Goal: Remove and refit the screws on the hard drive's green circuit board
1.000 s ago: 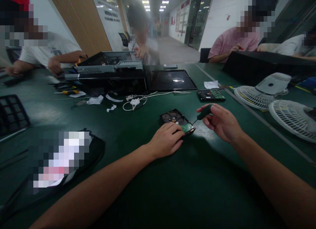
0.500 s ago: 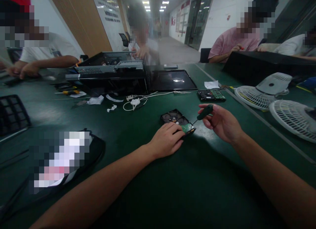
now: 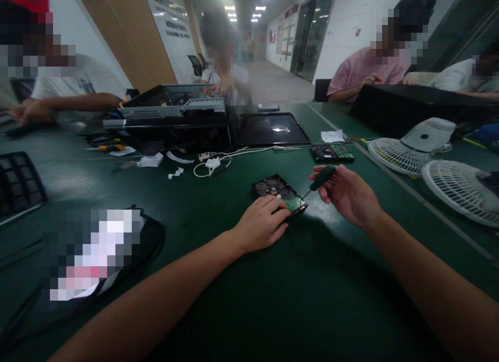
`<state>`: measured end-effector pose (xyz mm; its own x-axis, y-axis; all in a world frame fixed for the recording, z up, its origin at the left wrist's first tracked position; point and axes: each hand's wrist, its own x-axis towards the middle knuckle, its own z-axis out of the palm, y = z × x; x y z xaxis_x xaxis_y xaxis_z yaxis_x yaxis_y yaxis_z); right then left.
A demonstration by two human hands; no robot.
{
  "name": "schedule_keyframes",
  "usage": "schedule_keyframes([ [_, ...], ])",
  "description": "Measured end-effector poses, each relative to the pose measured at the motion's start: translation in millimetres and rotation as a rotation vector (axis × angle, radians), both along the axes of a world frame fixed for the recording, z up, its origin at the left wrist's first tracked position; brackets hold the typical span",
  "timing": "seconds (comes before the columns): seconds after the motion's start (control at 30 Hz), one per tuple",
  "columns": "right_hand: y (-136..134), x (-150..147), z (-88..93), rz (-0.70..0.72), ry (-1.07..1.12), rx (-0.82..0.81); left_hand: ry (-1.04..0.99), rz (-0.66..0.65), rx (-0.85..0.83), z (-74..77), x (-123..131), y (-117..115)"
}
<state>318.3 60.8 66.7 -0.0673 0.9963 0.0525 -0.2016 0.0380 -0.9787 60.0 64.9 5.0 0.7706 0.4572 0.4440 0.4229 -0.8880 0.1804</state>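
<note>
- One green tabletop (image 3: pixel 234 299) carries everything; the nearest stretch, nearer than the hard drive (image 3: pixel 277 188), holds only the person's two forearms.
- One black pouch (image 3: pixel 154 237) lies left of the hard drive and nearer, its contents blurred.
- One left hand (image 3: pixel 262 224) lies over the near end of the hard drive, fingers curled down on it and holding it flat.
- The hard drive lies open side up in the middle of the tabletop, with a green circuit board at its near right corner.
- One right hand (image 3: pixel 346 195), just right of the hard drive, pinches the dark handle of one screwdriver (image 3: pixel 322 177); the thin shaft slants down to the drive's near right corner.
- One black gridded tray (image 3: pixel 19 180) sits far left of the hard drive.
- Two white fan grilles (image 3: pixel 393 156) (image 3: pixel 456 188) lie flat well right of the hard drive, with one white fan base (image 3: pixel 428 134) behind them.
- One second drive (image 3: pixel 332 152), board up, lies beyond the hard drive to its right, with one paper slip (image 3: pixel 332 136) behind it.
- One white cable (image 3: pixel 212 164) is coiled beyond the hard drive to its left, with white scraps beside it.
- One opened computer case (image 3: pixel 171 112) and one flat black panel (image 3: pixel 273 128) stand farther beyond the hard drive.
- Four other people sit along the far edges; their hands are well apart from the hard drive.
</note>
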Motion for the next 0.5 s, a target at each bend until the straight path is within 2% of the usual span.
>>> schedule_keyframes([
  [0.5, 1.4, 0.7, -0.5, -0.031, 0.005, -0.021, -0.009, 0.006, -0.009, -0.4, 0.1, -0.2],
])
